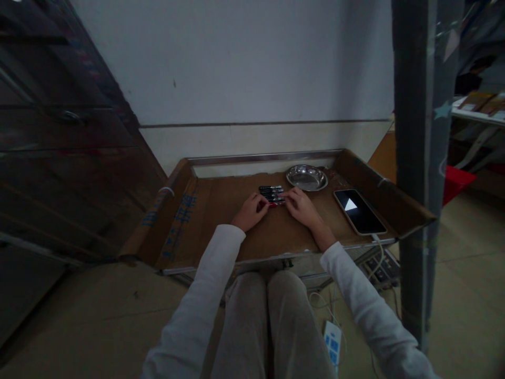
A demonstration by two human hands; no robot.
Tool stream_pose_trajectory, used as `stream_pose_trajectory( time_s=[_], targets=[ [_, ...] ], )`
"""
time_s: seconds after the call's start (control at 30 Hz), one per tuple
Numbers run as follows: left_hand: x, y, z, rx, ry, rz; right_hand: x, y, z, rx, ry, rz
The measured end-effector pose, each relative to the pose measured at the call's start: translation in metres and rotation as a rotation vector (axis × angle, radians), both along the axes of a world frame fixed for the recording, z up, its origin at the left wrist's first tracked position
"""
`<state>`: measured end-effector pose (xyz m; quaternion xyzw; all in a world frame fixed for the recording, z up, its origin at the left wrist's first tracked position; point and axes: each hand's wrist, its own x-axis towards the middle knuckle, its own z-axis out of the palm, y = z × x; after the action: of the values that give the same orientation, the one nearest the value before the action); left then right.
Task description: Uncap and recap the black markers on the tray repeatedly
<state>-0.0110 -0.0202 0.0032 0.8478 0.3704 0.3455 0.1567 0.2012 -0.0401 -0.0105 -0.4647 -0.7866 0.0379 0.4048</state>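
Closely rowed pens (270,193), mostly black, red at near edge

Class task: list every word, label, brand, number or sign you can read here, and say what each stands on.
No text is readable with certainty.
Cardboard base: blue printed characters, too blurred to read.
Left cardboard wall: blue print, also too blurred.
Pen-like items: any lettering is too small.
Phone: white triangular patch, no readable words.
Pillar: pale star shape, wordless.
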Motion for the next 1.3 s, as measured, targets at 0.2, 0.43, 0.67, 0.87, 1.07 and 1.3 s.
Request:
stream_pose_trajectory(
  time_s=[0.2, 0.43, 0.67, 0.87, 1.07, 1.3],
  targets=[
    [-0.008, -0.001, 0.005, -0.031, -0.017, -0.006, 0.01, 0.003, -0.004, -0.021, -0.053, -0.074],
    [-0.022, -0.008, 0.004, -0.145, 0.032, -0.148, 0.014, 0.0, -0.005, -0.054, -0.096, -0.192],
    [-0.02, -0.008, -0.003, -0.105, 0.042, -0.144, 0.021, -0.002, -0.007, -0.117, -0.154, -0.312],
    [-0.009, -0.009, -0.005, -0.089, 0.039, -0.14, 0.008, -0.01, -0.002, -0.005, -0.054, -0.061],
    [-0.001, -0.008, -0.003, -0.003, 0.075, -0.055, -0.003, -0.016, 0.003, -0.038, -0.146, 0.067],
    [-0.002, -0.01, -0.003, 0.03, 0.153, 0.044, -0.001, -0.006, 0.001, -0.015, -0.243, -0.022]
  ],
)
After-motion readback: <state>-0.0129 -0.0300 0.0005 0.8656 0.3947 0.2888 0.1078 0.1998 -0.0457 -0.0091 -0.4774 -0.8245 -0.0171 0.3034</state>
